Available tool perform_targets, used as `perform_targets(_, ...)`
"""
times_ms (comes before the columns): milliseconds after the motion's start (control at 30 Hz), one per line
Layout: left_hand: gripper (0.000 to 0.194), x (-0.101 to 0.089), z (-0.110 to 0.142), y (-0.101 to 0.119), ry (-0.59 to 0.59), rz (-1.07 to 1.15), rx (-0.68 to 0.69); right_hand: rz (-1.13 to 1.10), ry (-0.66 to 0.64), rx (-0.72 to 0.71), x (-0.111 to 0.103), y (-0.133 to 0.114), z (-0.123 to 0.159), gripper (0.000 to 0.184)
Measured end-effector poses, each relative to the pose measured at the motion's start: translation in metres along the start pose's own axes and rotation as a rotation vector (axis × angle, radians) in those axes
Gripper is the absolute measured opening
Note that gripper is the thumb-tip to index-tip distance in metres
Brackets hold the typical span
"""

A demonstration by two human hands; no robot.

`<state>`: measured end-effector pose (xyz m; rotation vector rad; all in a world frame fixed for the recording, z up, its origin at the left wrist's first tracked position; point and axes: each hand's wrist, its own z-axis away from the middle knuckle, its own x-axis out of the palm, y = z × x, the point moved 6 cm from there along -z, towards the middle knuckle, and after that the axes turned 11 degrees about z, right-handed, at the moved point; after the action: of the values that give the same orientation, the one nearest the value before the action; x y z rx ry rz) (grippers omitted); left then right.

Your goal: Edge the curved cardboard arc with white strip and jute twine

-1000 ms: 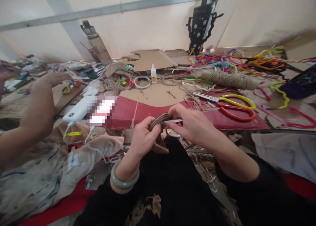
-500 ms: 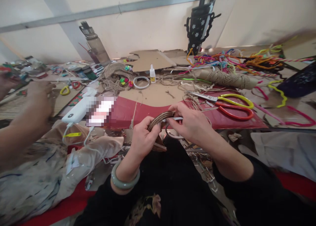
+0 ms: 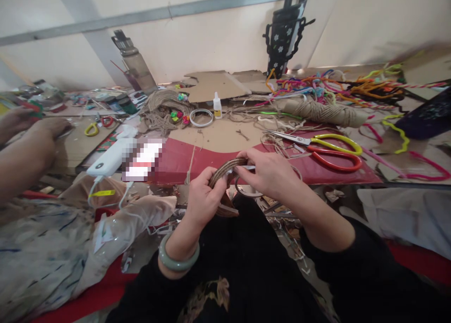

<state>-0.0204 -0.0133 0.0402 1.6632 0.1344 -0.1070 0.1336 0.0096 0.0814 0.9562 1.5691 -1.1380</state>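
A curved band covered in rows of brown twine [image 3: 229, 167] is held over the table's near edge, its lower end pointing down toward my lap. My left hand [image 3: 203, 195] is closed around its left side, thumb on the near face. At the band's upper right end, the fingers of my right hand [image 3: 270, 173] pinch closed. A narrow white strip [image 3: 249, 167] shows by those fingertips; how it joins the band is hidden. Below the right hand hangs a thin ring-shaped piece [image 3: 246, 191], partly covered by the fingers.
Scissors with yellow and red handles [image 3: 317, 149] lie right of my hands. Behind are a small glue bottle [image 3: 217, 107], a white ring [image 3: 201, 118], a twine roll [image 3: 324, 114] and coloured pipe cleaners [image 3: 327, 85]. A white power bank [image 3: 112, 157] sits left, near a co-worker's arms [image 3: 30, 151].
My right hand has shifted slightly, and less of the white strip shows past its fingers. My left hand keeps its hold. The co-worker's hands at left have moved, and a green-and-red piece shows there.
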Motion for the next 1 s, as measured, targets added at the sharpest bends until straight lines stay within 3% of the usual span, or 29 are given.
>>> perform_targets(300, 0.015, 0.007, -0.004, -0.001, -0.261, -0.032, 0.007, 0.246, -0.036, -0.149, -0.001, -0.017, 0.008, 0.027)
perform_targets(400, 0.017, 0.007, -0.005, -0.001, -0.228, 0.006, 0.034, 0.23, 0.014, -0.145, -0.001, -0.018, 0.01, 0.027)
perform_targets(667, 0.021, -0.001, -0.001, 0.0, -0.091, -0.006, 0.031, -0.102, 0.123, -0.145, 0.005, -0.008, 0.017, 0.023)
perform_targets(1000, 0.02, 0.003, 0.003, 0.004, -0.081, -0.029, 0.055, -0.128, 0.159, -0.028, 0.006, 0.001, 0.016, 0.02)
